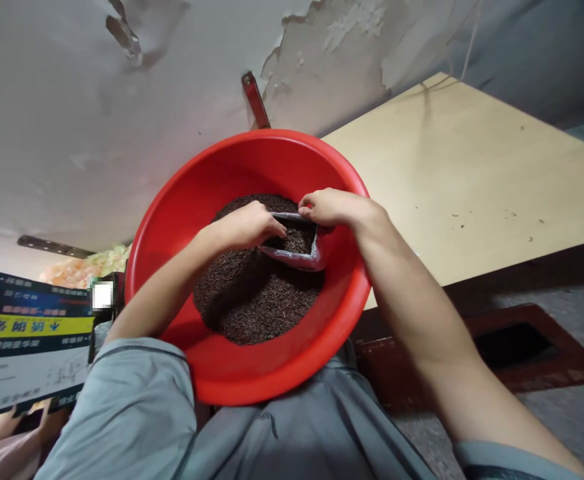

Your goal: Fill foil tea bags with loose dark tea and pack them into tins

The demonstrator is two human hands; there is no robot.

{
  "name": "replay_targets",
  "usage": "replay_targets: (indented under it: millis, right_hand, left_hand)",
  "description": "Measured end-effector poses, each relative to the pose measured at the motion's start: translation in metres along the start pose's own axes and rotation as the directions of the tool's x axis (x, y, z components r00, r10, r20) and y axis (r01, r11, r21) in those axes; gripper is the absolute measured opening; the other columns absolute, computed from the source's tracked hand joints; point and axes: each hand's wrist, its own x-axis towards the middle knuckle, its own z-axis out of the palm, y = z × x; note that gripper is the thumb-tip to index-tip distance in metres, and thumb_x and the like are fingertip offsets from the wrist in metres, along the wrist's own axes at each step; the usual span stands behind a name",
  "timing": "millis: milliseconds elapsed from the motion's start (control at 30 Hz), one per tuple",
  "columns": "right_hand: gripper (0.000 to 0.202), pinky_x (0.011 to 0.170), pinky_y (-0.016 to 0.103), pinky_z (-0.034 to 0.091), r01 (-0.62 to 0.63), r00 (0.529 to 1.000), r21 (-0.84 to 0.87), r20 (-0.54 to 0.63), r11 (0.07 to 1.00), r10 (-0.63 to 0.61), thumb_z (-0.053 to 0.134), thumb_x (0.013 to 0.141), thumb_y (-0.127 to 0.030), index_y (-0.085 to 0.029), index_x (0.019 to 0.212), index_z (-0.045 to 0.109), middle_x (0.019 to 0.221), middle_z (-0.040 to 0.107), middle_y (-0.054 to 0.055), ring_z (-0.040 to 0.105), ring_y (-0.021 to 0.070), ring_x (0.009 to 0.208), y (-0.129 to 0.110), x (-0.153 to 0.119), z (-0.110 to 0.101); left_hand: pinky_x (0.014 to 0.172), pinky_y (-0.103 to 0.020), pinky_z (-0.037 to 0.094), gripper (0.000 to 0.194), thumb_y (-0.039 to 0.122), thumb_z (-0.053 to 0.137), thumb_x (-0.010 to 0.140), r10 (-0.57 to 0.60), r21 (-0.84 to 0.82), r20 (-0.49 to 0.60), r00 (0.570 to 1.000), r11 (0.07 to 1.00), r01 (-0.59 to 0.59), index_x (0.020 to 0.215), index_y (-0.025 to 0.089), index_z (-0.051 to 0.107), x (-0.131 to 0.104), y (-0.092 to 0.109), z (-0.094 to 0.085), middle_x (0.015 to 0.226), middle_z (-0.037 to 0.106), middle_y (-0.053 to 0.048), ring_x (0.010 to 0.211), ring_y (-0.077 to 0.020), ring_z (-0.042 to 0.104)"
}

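A large red basin (172,200) holds a heap of dark brown, dry strands (257,300) that look like loose tea leaves. In it a plastic bag (297,259) rests tilted on the heap, its mouth spread wide and some of the same leaves inside. At the bag's left edge my left hand (252,225) is closed on the rim, with a fingertip reaching inside the mouth. My right hand (329,205) pinches the far right corner of the rim between thumb and fingers. Part of the bag's right side is hidden beneath that hand.
To the right is a pale yellow board or tabletop (482,173) with scattered dark bits. A peeling wall (197,80) stands behind the basin, with a red metal bracket (256,100). Printed packaging (32,340) lies at left, near another person's hand (7,427).
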Motion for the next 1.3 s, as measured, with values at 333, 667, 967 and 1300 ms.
replay_targets:
  millis: [333, 667, 967, 1300]
  right_hand:
    - [0.038, 0.067, 0.027, 0.048, 0.01, 1.0, -0.001, 0.0, 1.0, -0.01, 0.049, 0.11, -0.029, -0.02, 0.129, 0.08, 0.1, 0.084, 0.008, 0.072, 0.017, 0.072, -0.003, -0.003, -0.002]
    - [0.038, 0.07, 0.028, 0.048, 0.031, 1.0, -0.008, 0.0, 0.999, -0.031, 0.052, 0.108, -0.029, -0.019, 0.131, 0.08, 0.092, 0.082, 0.008, 0.071, 0.0178, 0.071, -0.001, -0.004, -0.002]
    - [0.036, 0.067, 0.028, 0.047, 0.044, 0.999, -0.01, -0.006, 0.999, -0.044, 0.052, 0.109, -0.029, -0.018, 0.128, 0.08, 0.092, 0.082, 0.008, 0.069, 0.0169, 0.069, -0.002, -0.006, -0.003]
    - [0.035, 0.069, 0.027, 0.049, 0.018, 1.0, 0.046, -0.018, 0.999, -0.017, 0.054, 0.111, -0.033, -0.019, 0.132, 0.078, 0.096, 0.083, 0.009, 0.07, 0.0158, 0.069, -0.001, -0.004, -0.001]
  left_hand:
    - [0.116, -0.064, 0.052, 0.083, 0.052, 0.073, 0.102, -0.65, 0.0, 0.11, 0.752, 0.756, 0.654, 0.174, 0.027, 0.04, -0.06, -0.033, 0.096, 0.183, 0.022, -0.025, 0.163, -0.0527, 0.035]
    - [0.119, -0.051, 0.054, 0.061, 0.022, 0.075, 0.097, -0.577, 0.061, 0.05, 0.815, 0.816, 0.575, 0.157, 0.023, 0.06, -0.087, -0.003, 0.119, 0.165, 0.05, -0.018, 0.142, -0.0382, 0.06]
    - [0.112, -0.045, 0.058, 0.04, 0.014, 0.075, 0.086, -0.553, -0.184, -0.2, 0.809, 0.832, 0.523, 0.125, 0.022, 0.075, -0.088, -0.027, 0.074, 0.13, 0.072, -0.009, 0.121, -0.0277, 0.072]
    - [0.127, -0.05, 0.048, 0.069, 0.025, 0.073, 0.098, -0.16, -0.23, -0.495, 0.854, 0.972, 0.049, 0.164, 0.029, 0.054, -0.037, 0.005, 0.028, 0.171, 0.051, -0.012, 0.155, -0.0313, 0.053]
